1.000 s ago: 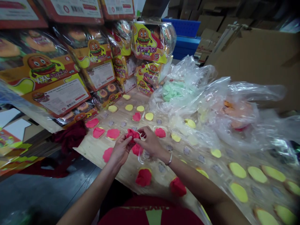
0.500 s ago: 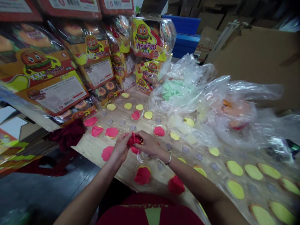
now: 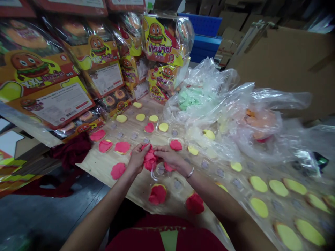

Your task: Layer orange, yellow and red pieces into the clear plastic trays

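Between my hands is a soft, crumpled, red dough-like piece. My left hand pinches its left edge between thumb and fingers. From the other side, the fingers of my right hand are closed on its upper right edge. Beneath my hands lies a clear plastic tray, partly covered by the piece and my fingers. Flattened red pieces lie about on the table, such as a red piece left of my forearm and another red piece in front of me, resting on a yellow disc.
Yellow discs sit in clear trays across the wooden tabletop. Stacked boxes with burger pictures stand at the left and back. Plastic bags with green pieces and orange pieces lie behind right, before a large cardboard box.
The red piece has been spread out and hangs lower and wider between my hands. My fingers have shifted along its edges. The view has moved slightly.
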Demonstrator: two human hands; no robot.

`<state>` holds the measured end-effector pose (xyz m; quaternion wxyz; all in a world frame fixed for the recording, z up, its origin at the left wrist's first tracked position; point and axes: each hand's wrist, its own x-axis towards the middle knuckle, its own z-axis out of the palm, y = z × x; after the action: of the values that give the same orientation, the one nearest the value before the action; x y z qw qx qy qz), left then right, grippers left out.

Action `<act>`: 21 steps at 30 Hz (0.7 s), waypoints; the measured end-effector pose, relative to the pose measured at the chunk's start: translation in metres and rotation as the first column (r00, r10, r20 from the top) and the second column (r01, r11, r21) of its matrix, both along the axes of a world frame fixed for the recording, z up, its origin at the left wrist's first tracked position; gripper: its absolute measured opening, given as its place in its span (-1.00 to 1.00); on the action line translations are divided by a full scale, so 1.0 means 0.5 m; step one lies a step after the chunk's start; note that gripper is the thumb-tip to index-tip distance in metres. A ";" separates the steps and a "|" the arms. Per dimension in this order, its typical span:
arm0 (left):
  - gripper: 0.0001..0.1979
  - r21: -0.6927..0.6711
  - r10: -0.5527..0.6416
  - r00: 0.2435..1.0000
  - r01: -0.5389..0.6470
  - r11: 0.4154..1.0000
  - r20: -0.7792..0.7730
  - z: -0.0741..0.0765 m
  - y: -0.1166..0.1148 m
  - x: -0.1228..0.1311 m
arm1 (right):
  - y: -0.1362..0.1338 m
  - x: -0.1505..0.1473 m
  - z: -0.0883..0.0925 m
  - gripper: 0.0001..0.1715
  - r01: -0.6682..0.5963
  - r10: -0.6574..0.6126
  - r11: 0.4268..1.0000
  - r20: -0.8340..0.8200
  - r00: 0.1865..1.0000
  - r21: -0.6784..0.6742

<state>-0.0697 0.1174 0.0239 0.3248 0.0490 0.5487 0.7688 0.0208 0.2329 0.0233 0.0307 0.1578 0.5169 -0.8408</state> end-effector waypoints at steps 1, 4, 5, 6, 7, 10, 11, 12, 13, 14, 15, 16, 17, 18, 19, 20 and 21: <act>-0.54 -0.001 -0.020 0.999 0.020 1.000 0.028 0.006 -0.002 0.001 | 0.001 0.001 -0.003 -0.60 0.003 -0.003 1.000 -0.022 1.000 0.005; -0.52 -0.013 -0.036 0.998 0.037 0.999 0.044 0.019 -0.006 0.005 | -0.001 0.002 -0.003 -0.62 -0.004 0.017 0.996 -0.141 0.990 0.094; -0.51 -0.024 -0.053 0.998 0.053 0.998 0.034 0.023 -0.008 0.005 | -0.002 0.002 -0.001 -0.64 -0.009 0.033 0.991 -0.173 0.984 0.136; -0.51 -0.040 -0.086 0.996 0.087 0.995 0.023 0.027 -0.012 0.005 | -0.002 0.003 0.001 -0.66 -0.010 0.045 0.984 -0.190 0.981 0.178; -0.50 -0.062 -0.135 0.991 0.135 0.989 0.011 0.030 -0.017 0.003 | -0.001 0.004 0.003 -0.68 -0.008 0.052 0.975 -0.191 0.980 0.221; -0.44 -0.145 -0.322 0.947 0.318 0.937 -0.004 0.043 -0.036 -0.008 | 0.012 0.007 0.012 -0.73 0.004 0.045 0.940 -0.135 0.990 0.340; -0.42 -0.171 -0.372 0.928 0.366 0.915 -0.004 0.048 -0.043 -0.013 | 0.019 0.008 0.015 -0.74 0.008 0.038 0.930 -0.117 0.992 0.367; -0.40 -0.192 -0.409 0.913 0.400 0.896 -0.005 0.051 -0.049 -0.017 | 0.027 0.009 0.018 -0.75 0.009 0.032 0.925 -0.101 0.994 0.381; -0.39 -0.211 -0.431 0.902 0.420 0.883 -0.010 0.055 -0.054 -0.021 | 0.034 0.010 0.020 -0.74 0.003 0.032 0.924 -0.086 0.996 0.382; -0.38 -0.226 -0.444 0.896 0.429 0.875 -0.019 0.057 -0.057 -0.024 | 0.041 0.010 0.021 -0.72 -0.008 0.037 0.929 -0.071 0.997 0.371; -0.38 -0.239 -0.449 0.893 0.430 0.871 -0.030 0.059 -0.060 -0.027 | 0.046 0.010 0.022 -0.70 -0.021 0.044 0.936 -0.057 0.997 0.351; -0.38 -0.249 -0.451 0.892 0.429 0.869 -0.038 0.061 -0.061 -0.028 | 0.049 0.010 0.022 -0.68 -0.035 0.053 0.944 -0.045 0.998 0.328; -0.37 -0.256 -0.450 0.892 0.426 0.868 -0.042 0.062 -0.061 -0.029 | 0.051 0.010 0.021 -0.66 -0.050 0.064 0.951 -0.036 0.997 0.306; -0.37 -0.260 -0.449 0.892 0.424 0.867 -0.043 0.062 -0.060 -0.029 | 0.051 0.009 0.019 -0.64 -0.063 0.076 0.954 -0.036 0.996 0.292; -0.36 -0.262 -0.448 0.893 0.423 0.867 -0.040 0.062 -0.058 -0.030 | 0.050 0.007 0.017 -0.62 -0.072 0.089 0.954 -0.047 0.995 0.292; -0.37 -0.260 -0.448 0.893 0.424 0.867 -0.036 0.061 -0.055 -0.032 | 0.049 0.004 0.014 -0.62 -0.078 0.102 0.950 -0.065 0.993 0.304; -0.39 -0.253 -0.449 0.893 0.428 0.868 -0.028 0.059 -0.052 -0.035 | 0.049 -0.001 0.010 -0.61 -0.083 0.116 0.943 -0.084 0.990 0.323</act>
<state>-0.0874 0.0913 0.0532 0.4705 0.1654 0.6256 0.5999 0.0203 0.2576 0.0283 0.0208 0.0913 0.6540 -0.7507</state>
